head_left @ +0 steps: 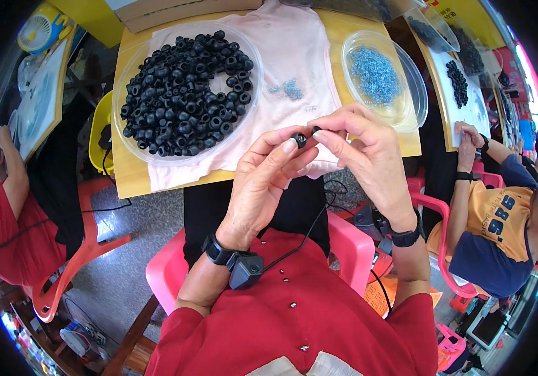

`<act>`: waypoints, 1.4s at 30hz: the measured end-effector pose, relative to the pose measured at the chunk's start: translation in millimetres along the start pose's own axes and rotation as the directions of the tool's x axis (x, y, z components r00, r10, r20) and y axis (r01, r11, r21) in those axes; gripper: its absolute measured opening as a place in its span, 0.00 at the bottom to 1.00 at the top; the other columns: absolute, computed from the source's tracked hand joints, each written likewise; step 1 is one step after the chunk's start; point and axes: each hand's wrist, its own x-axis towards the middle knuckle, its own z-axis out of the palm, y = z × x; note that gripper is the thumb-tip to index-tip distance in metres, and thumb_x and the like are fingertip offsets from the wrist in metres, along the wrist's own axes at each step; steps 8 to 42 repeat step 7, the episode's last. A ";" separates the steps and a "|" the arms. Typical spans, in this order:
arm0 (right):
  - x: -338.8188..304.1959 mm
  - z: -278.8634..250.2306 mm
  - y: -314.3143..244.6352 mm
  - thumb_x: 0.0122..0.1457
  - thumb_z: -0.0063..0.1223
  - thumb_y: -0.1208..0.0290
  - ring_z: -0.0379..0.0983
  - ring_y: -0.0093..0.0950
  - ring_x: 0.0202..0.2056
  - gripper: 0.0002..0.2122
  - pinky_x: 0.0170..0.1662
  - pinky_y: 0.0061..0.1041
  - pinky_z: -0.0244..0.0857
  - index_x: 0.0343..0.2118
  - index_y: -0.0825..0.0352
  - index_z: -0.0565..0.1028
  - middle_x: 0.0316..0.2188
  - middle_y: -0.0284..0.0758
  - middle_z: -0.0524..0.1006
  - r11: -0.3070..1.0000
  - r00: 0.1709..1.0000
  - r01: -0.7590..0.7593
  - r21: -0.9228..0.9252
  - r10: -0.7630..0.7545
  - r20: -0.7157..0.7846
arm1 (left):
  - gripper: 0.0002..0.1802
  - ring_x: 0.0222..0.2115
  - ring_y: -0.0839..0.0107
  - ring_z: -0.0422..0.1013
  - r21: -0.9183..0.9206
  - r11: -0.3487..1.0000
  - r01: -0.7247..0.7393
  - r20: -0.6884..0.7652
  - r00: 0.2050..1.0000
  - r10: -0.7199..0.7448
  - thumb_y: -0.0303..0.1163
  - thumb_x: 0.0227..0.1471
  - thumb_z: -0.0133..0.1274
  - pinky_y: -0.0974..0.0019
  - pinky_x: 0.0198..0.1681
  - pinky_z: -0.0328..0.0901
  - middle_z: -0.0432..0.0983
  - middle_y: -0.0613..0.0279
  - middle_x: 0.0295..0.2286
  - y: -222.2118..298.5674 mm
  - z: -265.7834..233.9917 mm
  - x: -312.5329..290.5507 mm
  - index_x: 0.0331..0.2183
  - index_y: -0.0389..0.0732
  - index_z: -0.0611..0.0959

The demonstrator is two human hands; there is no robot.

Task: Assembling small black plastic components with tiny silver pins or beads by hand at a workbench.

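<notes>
Between the thumb and fingers of my left hand (259, 166) is a black cap (300, 139), round and hollow, its opening facing up. My right hand (372, 153) pinches a small dark piece (316, 130) close beside it; its kind is too small to make out. Both hands are over the near edge of a pink cloth (300, 44). To their left, a wide transparent tray (118, 131) holds a heap of similar black caps (175, 94). A small pile of tiny bluish pieces (291, 89) lies on the cloth.
A transparent tub (400, 119) of bluish pieces (375, 75) stands at the right of the wooden table (134, 178). Cardboard (175, 12) lines the far edge. A cable (306, 235) runs below my wrists. People sit left and right, one in an orange-and-navy shirt (494, 222).
</notes>
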 end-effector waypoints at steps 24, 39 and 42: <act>-4.0 -3.6 1.2 0.57 0.53 0.73 0.71 0.15 0.31 0.08 0.25 0.12 0.65 0.39 0.65 0.78 0.36 0.32 0.74 0.996 0.995 -0.092 -0.003 0.092 0.037 | 0.15 0.46 0.62 0.71 0.039 0.999 -0.017 0.013 1.000 0.016 0.27 0.57 0.48 0.65 0.51 0.66 0.71 0.52 0.46 0.9 2.1 -3.6 0.47 0.34 0.73; -4.0 -3.6 1.2 0.57 0.53 0.73 0.71 0.15 0.31 0.08 0.25 0.12 0.65 0.39 0.65 0.78 0.36 0.32 0.74 0.996 0.995 -0.092 -0.003 0.092 0.037 | 0.15 0.46 0.62 0.71 0.039 0.999 -0.017 0.013 1.000 0.016 0.27 0.57 0.48 0.65 0.51 0.66 0.71 0.52 0.46 0.9 2.1 -3.6 0.47 0.34 0.73; -4.0 -3.6 1.2 0.57 0.53 0.73 0.71 0.15 0.31 0.08 0.25 0.12 0.65 0.39 0.65 0.78 0.36 0.32 0.74 0.996 0.995 -0.092 -0.003 0.092 0.037 | 0.15 0.46 0.62 0.71 0.039 0.999 -0.017 0.013 1.000 0.016 0.27 0.57 0.48 0.65 0.51 0.66 0.71 0.52 0.46 0.9 2.1 -3.6 0.47 0.34 0.73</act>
